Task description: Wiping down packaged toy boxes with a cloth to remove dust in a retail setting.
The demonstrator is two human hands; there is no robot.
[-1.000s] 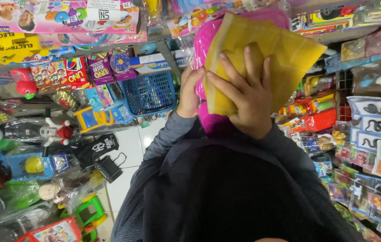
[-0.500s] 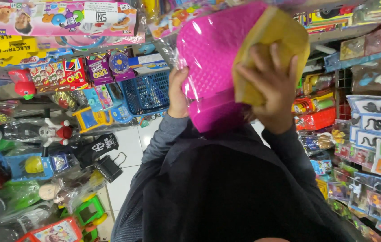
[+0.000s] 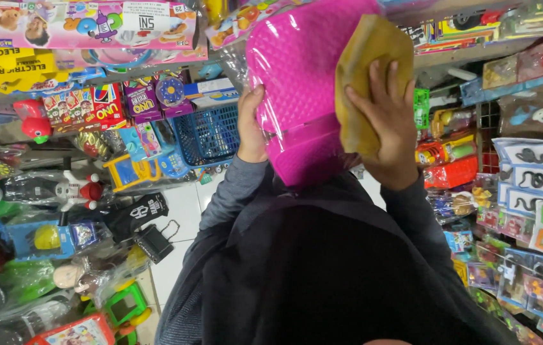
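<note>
Crowded toy shelves line both sides; held up before them, a glossy pink quilted plastic case (image 3: 303,89) is gripped by the left hand (image 3: 251,128) while the right hand (image 3: 383,121) presses a yellow cloth (image 3: 367,70) against its side, seemingly mid-wipe.

On my feed: a hot-pink case (image 3: 303,89) with a quilted bump pattern under clear wrap, a mustard-yellow cloth (image 3: 367,70), a blue mesh basket (image 3: 207,134), dark grey sleeves (image 3: 233,198), white floor tiles (image 3: 182,211).
</note>
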